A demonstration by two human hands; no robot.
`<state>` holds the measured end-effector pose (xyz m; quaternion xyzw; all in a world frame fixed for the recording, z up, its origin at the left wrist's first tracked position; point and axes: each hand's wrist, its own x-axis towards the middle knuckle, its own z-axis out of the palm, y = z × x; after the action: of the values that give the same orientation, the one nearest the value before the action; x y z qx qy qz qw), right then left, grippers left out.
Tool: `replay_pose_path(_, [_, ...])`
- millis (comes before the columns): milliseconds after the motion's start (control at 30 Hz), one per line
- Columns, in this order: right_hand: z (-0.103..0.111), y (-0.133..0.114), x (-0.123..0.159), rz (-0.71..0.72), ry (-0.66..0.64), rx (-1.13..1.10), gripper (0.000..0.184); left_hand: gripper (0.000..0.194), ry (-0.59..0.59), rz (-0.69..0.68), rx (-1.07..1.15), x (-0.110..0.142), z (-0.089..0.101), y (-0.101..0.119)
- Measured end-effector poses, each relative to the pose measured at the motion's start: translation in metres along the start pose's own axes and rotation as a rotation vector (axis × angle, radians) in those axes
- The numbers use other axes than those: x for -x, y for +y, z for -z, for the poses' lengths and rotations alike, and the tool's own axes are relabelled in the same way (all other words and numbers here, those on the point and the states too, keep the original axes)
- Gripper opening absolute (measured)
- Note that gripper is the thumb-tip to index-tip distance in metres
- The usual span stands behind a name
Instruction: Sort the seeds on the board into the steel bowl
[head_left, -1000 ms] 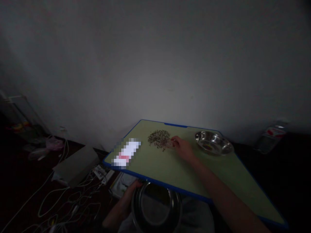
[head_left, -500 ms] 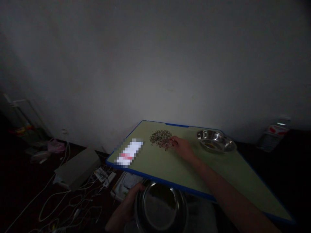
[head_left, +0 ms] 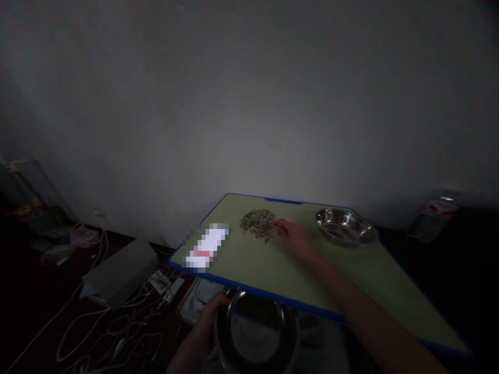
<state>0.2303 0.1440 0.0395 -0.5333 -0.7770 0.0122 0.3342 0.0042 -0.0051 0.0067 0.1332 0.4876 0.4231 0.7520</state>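
The fingers of my right hand (head_left: 295,238) are bent in, thumb toward forefinger, at the near right edge of a dark, speckled pile of small bits (head_left: 253,221). Something pale and see-through seems to show just past my fingertips, but in this dim light I cannot tell whether they are clamped on it or only bunched together. The pile lies spread thin on the pale green counter (head_left: 249,265), left of my fingers. I judge the bits to be light, dry and loose, quick to scatter, so a gentle pinch at the edge should suit them better than a grab from above.

Below the counter's near edge, my left hand (head_left: 205,324) is closed on the left rim of a metal bowl (head_left: 289,338), thumb over the lip. I expect it to be stiff, smooth and fairly light, rather slippery, and best gripped at that rim.

Farther out, a second metal bowl (head_left: 353,235) rests on the counter to the right of my right hand, and a bright, blurred-out rectangle (head_left: 206,246) lies to the left of the pile.
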Motion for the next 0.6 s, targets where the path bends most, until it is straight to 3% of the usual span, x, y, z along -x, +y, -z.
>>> replay_pose_path(133, [0.0, 0.0, 0.0, -0.001, -0.02, -0.013, 0.026, 0.021, -0.025, 0.033, -0.037, -0.003, 0.005, 0.002])
replay_pose_path(367, [-0.006, 0.002, -0.001, -0.024, -0.005, -0.072, 0.026, 0.017, -0.088, -0.048, -0.024, -0.012, 0.016, -0.005])
replay_pose_path(600, [-0.007, -0.012, -0.031, 0.015, -0.066, -0.034, 0.021, 0.019, -0.095, -0.06, -0.029, -0.004, 0.01, -0.002])
